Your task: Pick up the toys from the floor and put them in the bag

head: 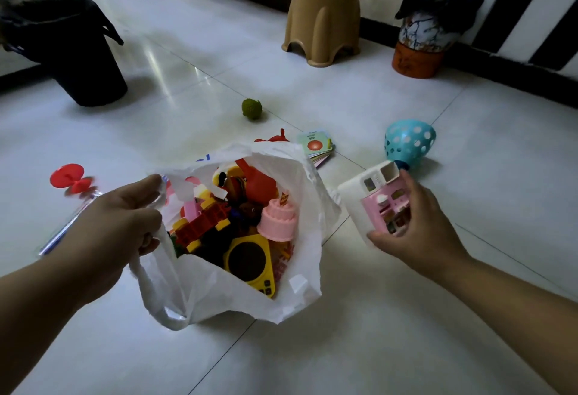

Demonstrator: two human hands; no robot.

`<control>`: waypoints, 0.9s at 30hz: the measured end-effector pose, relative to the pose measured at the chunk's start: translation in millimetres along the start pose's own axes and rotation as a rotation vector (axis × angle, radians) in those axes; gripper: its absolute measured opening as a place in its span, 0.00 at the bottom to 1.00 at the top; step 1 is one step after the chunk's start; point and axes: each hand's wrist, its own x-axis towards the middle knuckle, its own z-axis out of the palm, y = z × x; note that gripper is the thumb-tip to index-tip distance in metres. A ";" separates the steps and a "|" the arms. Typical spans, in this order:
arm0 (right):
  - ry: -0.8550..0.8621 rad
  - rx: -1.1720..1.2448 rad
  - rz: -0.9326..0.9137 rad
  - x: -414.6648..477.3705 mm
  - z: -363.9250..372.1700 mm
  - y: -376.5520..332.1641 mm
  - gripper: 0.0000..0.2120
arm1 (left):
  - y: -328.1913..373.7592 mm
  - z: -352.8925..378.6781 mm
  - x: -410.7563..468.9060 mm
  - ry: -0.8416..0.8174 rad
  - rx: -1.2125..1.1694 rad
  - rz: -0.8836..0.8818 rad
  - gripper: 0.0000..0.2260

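A white plastic bag [300, 238] stands open on the floor, holding several toys, among them a pink cake [278, 218] and a yellow toy [250, 261]. My left hand [120, 222] grips the bag's left rim and handle. My right hand [419, 227] holds a white and pink toy fridge [372, 197] just right of the bag, above the floor. Loose on the floor lie a green ball [251, 109], a stack of cards [317, 146], a blue perforated cone [408, 141], a red toy [273, 138] behind the bag and a red suction toy [70, 177].
A black bin [72, 50] stands at the back left, a tan plastic stool [323, 19] at the back centre, and a patterned bin with a black liner [428, 32] by the wall at right. A flat packet [64, 229] lies under my left arm.
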 end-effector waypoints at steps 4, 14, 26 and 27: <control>0.041 0.018 -0.274 -32.9 -27.4 -32.5 0.50 | 0.2 0.1 -2.9 -0.036 -0.028 0.001 0.30; -0.328 0.010 -0.493 -32.7 50.1 -136.9 0.45 | 2.9 -15.5 -10.4 -0.039 -0.028 -0.011 0.30; -0.664 -0.295 -0.596 59.9 144.1 -212.0 0.35 | 3.9 -27.6 -18.3 -0.071 -0.085 -0.054 0.26; -0.662 -0.292 -0.604 61.6 148.9 -215.1 0.34 | 5.5 -28.2 -19.0 -0.079 -0.082 -0.047 0.25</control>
